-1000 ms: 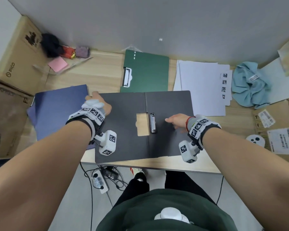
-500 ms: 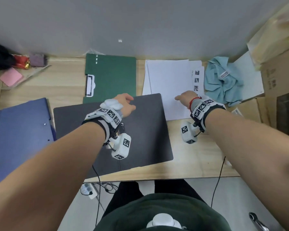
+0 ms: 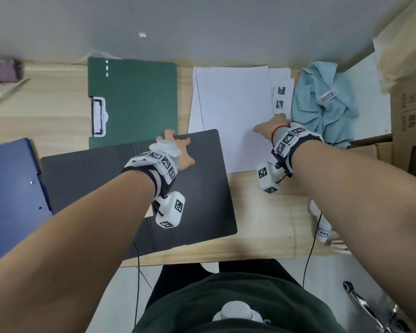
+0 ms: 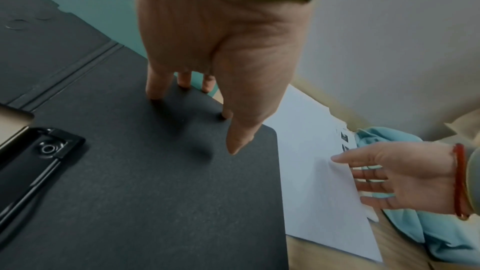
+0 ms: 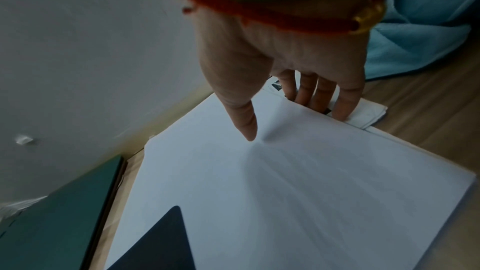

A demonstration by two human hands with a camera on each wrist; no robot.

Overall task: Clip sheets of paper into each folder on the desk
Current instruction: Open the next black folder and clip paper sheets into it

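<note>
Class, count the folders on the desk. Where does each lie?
3. The green folder lies at the back by the wall; the black folder, open, lies in front under the left hand; the blue folder is at the left. Others may be out of view.

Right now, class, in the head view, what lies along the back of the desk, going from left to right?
Green folder → stack of white paper → printed sheets showing from under the stack → light blue cloth → cardboard box.

Blue folder (image 3: 10,188) — cut off (left edge); printed sheets (image 3: 282,92) illegible.
</note>
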